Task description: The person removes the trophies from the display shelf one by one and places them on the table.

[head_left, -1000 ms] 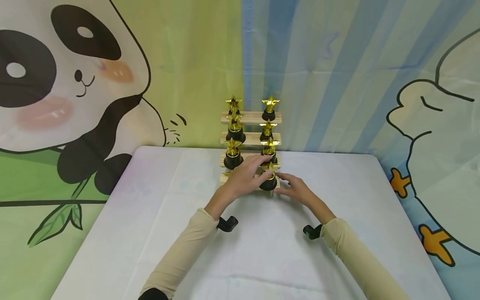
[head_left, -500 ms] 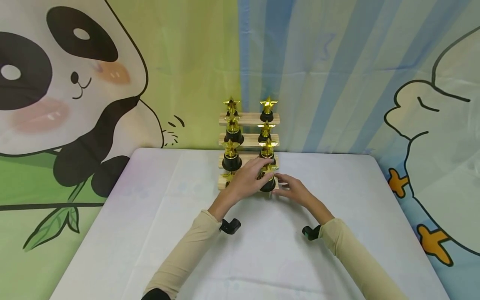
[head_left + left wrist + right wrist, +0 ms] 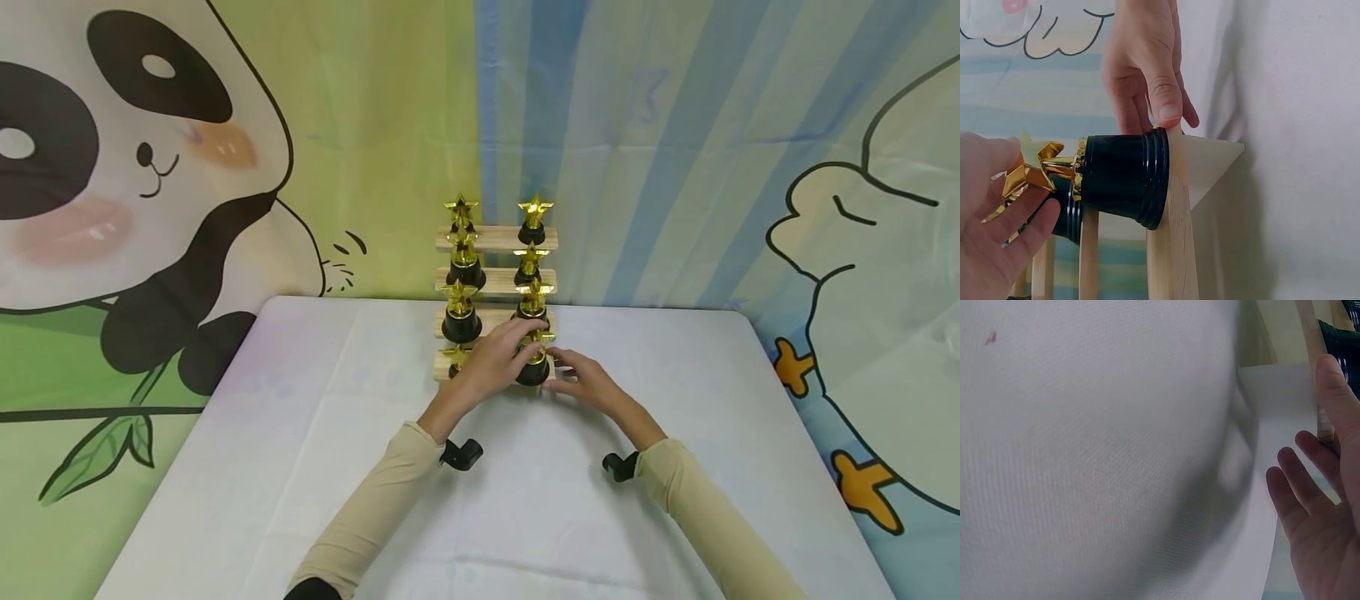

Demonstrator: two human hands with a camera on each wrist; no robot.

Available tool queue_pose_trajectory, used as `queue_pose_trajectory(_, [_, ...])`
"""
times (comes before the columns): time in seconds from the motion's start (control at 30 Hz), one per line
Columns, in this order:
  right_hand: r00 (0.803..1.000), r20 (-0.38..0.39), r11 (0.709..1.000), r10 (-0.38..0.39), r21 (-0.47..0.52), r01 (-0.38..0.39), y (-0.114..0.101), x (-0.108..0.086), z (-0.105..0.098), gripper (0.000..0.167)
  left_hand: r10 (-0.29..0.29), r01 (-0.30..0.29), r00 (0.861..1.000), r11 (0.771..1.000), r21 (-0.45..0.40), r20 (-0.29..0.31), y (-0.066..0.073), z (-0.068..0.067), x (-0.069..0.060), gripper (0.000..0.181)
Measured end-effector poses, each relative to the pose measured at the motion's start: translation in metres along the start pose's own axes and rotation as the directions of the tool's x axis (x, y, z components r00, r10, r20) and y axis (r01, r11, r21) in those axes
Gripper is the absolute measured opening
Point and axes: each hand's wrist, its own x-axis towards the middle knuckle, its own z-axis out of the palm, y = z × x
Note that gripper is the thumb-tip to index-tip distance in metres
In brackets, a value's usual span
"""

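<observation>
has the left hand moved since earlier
Yes, slightly: in the head view the left hand has shifted right against the bottom shelf, uncovering more of its left trophy.

Both sleeved arms reach forward and inward, the left arm (image 3: 367,508) slanting right and the right arm (image 3: 712,508) slanting left, so that the hands come near each other without touching. The left hand (image 3: 487,365) lies back upward, its fingers (image 3: 1035,232) gently bent and spread apart, with the thumb set off from them in a loose pinch. The right hand (image 3: 588,382) keeps its thumb (image 3: 1335,387) extended, the other fingers softly curved and fanned apart.
</observation>
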Motion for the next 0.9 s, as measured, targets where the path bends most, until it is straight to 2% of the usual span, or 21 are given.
queue_pose_trajectory(0.47, [0.999,0.032,0.999,0.022,-0.039,-0.020,-0.0033,0.0012,-0.0009,0.066,0.032,-0.032,0.999,0.999,-0.001,0.000,-0.0019,-0.0004,-0.0022,0.033])
queue_pose_trajectory(0.9, [0.999,0.032,0.999,0.010,-0.050,-0.008,-0.0016,0.0014,-0.0024,0.065,0.081,-0.082,0.996,0.997,-0.004,-0.046,0.0018,-0.0045,-0.0027,0.031])
